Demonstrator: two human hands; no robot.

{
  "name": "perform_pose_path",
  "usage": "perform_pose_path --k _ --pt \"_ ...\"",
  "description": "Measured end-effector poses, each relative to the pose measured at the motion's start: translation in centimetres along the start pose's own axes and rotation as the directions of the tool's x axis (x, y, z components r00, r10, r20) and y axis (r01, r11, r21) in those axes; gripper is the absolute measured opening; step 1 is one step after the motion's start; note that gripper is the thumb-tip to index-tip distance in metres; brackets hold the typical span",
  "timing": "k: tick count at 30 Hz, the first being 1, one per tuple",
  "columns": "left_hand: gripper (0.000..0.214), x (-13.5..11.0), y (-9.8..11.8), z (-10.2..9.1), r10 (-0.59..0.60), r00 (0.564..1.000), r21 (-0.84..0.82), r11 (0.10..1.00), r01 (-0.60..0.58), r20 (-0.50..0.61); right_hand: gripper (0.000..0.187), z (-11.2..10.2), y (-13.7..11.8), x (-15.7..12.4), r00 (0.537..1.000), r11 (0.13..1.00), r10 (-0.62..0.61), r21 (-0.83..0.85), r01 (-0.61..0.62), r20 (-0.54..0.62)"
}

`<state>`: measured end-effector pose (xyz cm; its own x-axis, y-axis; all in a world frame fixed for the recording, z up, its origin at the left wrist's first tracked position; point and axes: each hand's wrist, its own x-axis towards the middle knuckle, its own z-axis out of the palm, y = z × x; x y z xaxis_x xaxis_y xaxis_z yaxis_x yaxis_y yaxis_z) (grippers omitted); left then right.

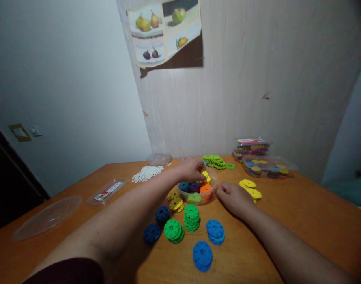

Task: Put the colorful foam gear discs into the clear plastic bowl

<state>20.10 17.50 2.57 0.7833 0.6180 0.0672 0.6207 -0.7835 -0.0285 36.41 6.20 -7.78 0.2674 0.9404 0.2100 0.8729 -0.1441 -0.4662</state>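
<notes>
My left hand reaches over a clear plastic bowl that holds blue, purple, orange, green and yellow toothed plastic discs. Its fingers are pinched on a yellow disc at the bowl's far side. My right hand rests on the orange table just right of the bowl, its fingers curled shut; what is inside them, if anything, is hidden. In front of the bowl stand small stacks of discs: green, light blue, dark blue and yellow.
More yellow discs lie right of my right hand, and green discs lie behind the bowl. Clear boxes of discs stand at the back right. A white doily, clear lids and a clear plate lie to the left.
</notes>
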Motion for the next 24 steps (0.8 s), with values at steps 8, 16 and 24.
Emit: perform_pose_path --k 8,16,24 --pt "0.047 0.9 0.2 0.0 -0.012 0.998 0.004 1.000 0.011 0.063 0.029 0.2 0.3 0.2 1.000 1.000 0.006 0.000 -0.006 -0.011" --pt "0.056 1.2 1.7 -0.1 -0.112 0.985 0.027 0.994 0.109 0.129 0.032 0.1 0.0 0.1 1.000 1.000 0.010 0.001 -0.010 -0.018" --pt "0.045 1.8 1.4 0.5 -0.139 0.985 0.050 0.990 0.135 0.106 0.030 -0.2 -0.1 -0.1 1.000 1.000 0.027 -0.006 -0.027 -0.015"
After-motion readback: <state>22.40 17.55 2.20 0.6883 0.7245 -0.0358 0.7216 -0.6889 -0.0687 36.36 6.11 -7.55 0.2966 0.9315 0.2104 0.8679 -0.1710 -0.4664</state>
